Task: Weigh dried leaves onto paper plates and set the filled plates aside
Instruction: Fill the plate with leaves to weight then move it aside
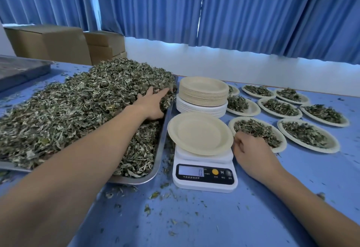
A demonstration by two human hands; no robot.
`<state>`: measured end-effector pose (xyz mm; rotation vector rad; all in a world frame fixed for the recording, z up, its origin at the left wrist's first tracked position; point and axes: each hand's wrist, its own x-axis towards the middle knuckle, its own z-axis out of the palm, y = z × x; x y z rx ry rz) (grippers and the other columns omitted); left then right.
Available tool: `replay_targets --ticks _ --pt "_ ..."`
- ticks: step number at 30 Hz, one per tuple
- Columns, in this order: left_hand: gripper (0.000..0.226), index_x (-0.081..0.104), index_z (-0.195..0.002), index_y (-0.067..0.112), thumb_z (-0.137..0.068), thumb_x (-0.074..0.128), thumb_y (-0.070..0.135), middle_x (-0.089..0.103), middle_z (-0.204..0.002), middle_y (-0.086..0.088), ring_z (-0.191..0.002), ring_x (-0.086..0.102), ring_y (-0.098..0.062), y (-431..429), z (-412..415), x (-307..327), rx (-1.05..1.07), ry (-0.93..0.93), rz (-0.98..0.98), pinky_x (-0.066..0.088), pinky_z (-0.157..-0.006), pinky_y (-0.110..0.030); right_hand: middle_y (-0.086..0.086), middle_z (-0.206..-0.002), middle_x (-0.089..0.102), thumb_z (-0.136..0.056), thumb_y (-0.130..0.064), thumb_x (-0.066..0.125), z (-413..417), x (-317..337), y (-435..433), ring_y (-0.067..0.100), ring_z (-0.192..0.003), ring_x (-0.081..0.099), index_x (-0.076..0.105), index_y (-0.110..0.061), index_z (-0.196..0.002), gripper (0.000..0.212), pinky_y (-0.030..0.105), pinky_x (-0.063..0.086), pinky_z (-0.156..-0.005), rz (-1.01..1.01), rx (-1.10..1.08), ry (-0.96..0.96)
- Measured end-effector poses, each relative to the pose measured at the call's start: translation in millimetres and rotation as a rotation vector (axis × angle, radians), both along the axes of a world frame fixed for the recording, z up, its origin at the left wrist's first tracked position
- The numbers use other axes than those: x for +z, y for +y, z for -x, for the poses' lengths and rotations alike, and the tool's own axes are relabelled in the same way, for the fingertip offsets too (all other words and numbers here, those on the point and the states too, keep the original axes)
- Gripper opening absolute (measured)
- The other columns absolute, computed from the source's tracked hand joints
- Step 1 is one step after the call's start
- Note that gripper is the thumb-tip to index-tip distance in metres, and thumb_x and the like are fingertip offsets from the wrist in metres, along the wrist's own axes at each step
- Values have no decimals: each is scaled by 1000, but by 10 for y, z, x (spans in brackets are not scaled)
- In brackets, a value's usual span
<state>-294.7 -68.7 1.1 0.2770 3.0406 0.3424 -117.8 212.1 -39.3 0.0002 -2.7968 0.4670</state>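
An empty paper plate sits on a white kitchen scale whose display reads 0. To its left a metal tray holds a big heap of dried leaves. My left hand reaches into the heap's right side, thumb and index finger straight, the other fingers buried among leaves. My right hand rests on the table just right of the scale, fingers loosely curled, holding nothing. A stack of unused plates stands behind the scale.
Several filled plates lie to the right, the nearest plate partly behind my right hand. Cardboard boxes and a dark tray sit at the back left. Leaf crumbs litter the blue table.
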Motion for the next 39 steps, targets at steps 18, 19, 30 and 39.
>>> replay_targets --ticks 18,19,30,39 --pt "61 61 -132 27 -78 81 9 52 -147 -8 -119 57 -34 -152 -531 622 64 174 -97 49 -99 -48 0 -59 51 -96 -18 59 -30 54 -7 22 -62 53 51 -14 -76 22 43 48 -62 22 31 -35" --pt "60 62 -132 26 -77 82 10 52 -147 -9 -118 57 -36 -176 -538 673 65 183 -94 49 -96 -47 0 -58 51 -96 -18 59 -26 50 -5 21 -61 53 50 -15 -76 22 42 47 -62 22 30 -33" --pt "48 64 -123 22 -80 81 8 43 -154 -9 -131 48 -37 -282 -608 817 4 185 -128 40 -91 -36 0 -58 53 -94 -18 61 -10 35 15 22 -61 55 48 -19 -73 25 41 50 -63 41 36 -21" --pt "48 64 -126 15 -81 83 11 48 -150 -12 -126 52 -35 -237 -616 824 87 239 -274 41 -89 -33 -3 -55 54 -93 -19 62 0 14 33 18 -59 55 48 -25 -71 27 38 50 -62 58 41 -5"
